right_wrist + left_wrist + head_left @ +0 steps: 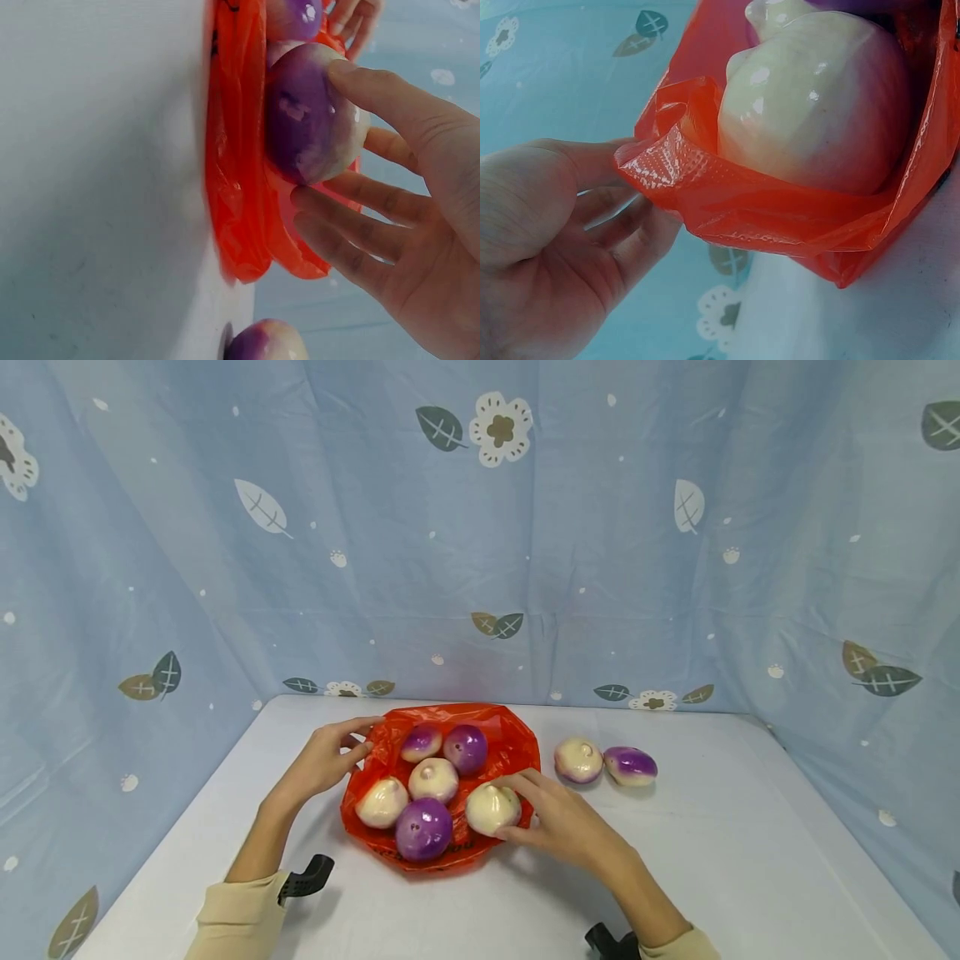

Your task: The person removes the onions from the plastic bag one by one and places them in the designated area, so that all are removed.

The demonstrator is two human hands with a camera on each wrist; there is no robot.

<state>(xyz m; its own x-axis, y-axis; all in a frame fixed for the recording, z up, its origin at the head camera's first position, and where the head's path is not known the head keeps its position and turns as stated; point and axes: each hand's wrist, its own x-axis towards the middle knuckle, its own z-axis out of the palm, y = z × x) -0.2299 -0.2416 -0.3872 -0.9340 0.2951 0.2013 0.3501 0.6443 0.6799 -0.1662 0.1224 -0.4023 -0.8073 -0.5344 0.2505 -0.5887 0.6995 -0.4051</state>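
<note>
A white table (750, 860) is seen from above, backed by a pale blue curtain (600, 527) printed with leaves and flowers; on it an orange plastic bag (517, 747) lies opened out. Six purple-and-cream onions are counted on the bag: two at the back, one of them the round purple onion (466, 748); a cream one in the middle (433, 779); one at the left front (382, 802); a dark purple one at the near edge (423, 828); and the cream-topped onion (491, 808) at the right front.

The left hand (324, 760) is placed at the bag's far left rim; in the left wrist view the rim's folded edge (667, 161) is pinched between thumb and fingers, so the mouth is held up and open.

The right hand (558, 817) is curled round the cream-topped onion, thumb above and fingers below, as the right wrist view shows (311, 112); the onion is touching the bag's right edge, and whether its weight is already borne by the bag cannot be told.

Two onions (578, 760) (631, 766) are left on the bare table, just beside each other and to the right of the bag.

By this count the loading is judged mostly done: five are settled, a sixth is in hand, two remain outside.
</note>
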